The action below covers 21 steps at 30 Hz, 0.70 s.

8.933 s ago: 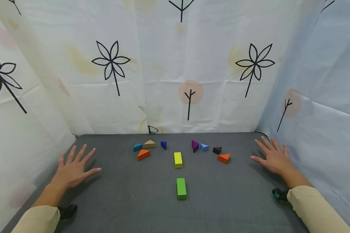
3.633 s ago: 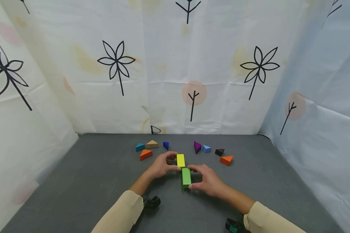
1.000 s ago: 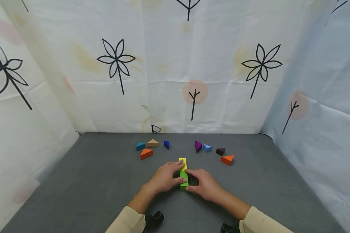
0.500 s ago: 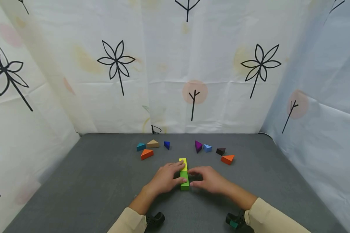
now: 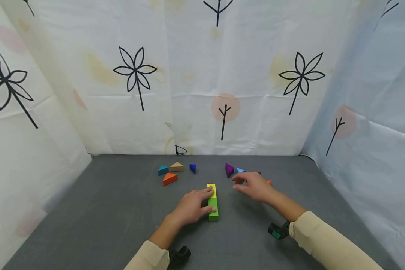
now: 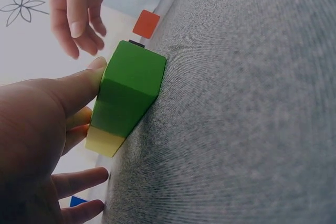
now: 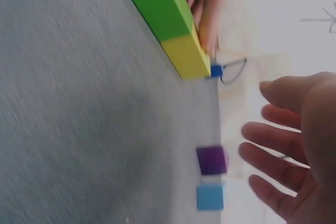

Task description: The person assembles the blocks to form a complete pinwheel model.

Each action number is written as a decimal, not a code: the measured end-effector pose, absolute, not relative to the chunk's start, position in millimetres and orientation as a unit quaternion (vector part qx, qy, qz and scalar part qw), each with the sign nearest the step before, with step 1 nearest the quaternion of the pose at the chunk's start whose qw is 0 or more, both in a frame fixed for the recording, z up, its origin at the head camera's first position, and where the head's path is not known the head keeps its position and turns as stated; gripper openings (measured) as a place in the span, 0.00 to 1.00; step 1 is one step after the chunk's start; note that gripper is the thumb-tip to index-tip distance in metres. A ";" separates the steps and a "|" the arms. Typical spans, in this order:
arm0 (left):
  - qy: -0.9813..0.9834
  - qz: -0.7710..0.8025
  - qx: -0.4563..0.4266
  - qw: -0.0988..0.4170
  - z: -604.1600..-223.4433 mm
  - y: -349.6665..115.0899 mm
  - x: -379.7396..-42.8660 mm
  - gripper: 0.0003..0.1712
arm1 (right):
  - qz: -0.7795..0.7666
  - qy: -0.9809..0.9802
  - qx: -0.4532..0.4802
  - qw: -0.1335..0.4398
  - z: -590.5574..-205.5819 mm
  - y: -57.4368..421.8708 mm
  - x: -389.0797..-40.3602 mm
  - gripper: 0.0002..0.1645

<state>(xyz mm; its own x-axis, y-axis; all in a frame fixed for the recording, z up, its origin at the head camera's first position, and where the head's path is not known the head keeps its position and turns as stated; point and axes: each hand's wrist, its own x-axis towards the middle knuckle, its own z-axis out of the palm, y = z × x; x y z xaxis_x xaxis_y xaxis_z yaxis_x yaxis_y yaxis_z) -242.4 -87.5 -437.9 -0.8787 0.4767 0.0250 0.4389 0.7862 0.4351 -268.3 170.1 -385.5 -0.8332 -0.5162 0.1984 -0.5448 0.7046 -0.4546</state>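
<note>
A green block (image 5: 214,216) and a yellow block (image 7: 188,59) lie end to end on the grey table, the yellow one farther away. My left hand (image 5: 190,206) rests over them from the left, fingers on the yellow block's top and thumb on the green one. To the right, my right hand (image 5: 254,185) hovers above the table with loosely bent fingers and nothing in them. Nearest to it are a purple triangular block (image 5: 229,170) and a light blue triangular block (image 5: 239,170). Behind this hand, a dark brown block and an orange block (image 5: 269,182) are mostly hidden.
At the back left stand a teal triangular block (image 5: 163,170), a tan one (image 5: 177,167), an orange one (image 5: 170,179) and a dark blue one (image 5: 193,168). Printed white cloth (image 5: 189,123) walls the table at the back and both sides.
The hands came in from the sides, and the green and yellow blocks were brought together in line. My right hand has since let go of the green block and moved away, back and right.
</note>
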 end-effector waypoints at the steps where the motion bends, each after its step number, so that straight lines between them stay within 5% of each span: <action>1: 0.944 0.220 0.243 0.044 -437.8 -87.6 -242.0 0.36 | 0.254 -0.924 0.282 0.042 -385.5 171.8 -270.4 0.15; 8: 0.944 0.219 0.242 0.051 -435.7 -87.7 -239.9 0.37 | 0.261 -0.927 0.243 0.115 -392.9 184.9 -286.2 0.15; 21: 0.941 0.224 0.249 0.049 -436.1 -89.5 -240.7 0.36 | 0.237 -0.948 0.176 0.120 -415.6 209.6 -314.6 0.15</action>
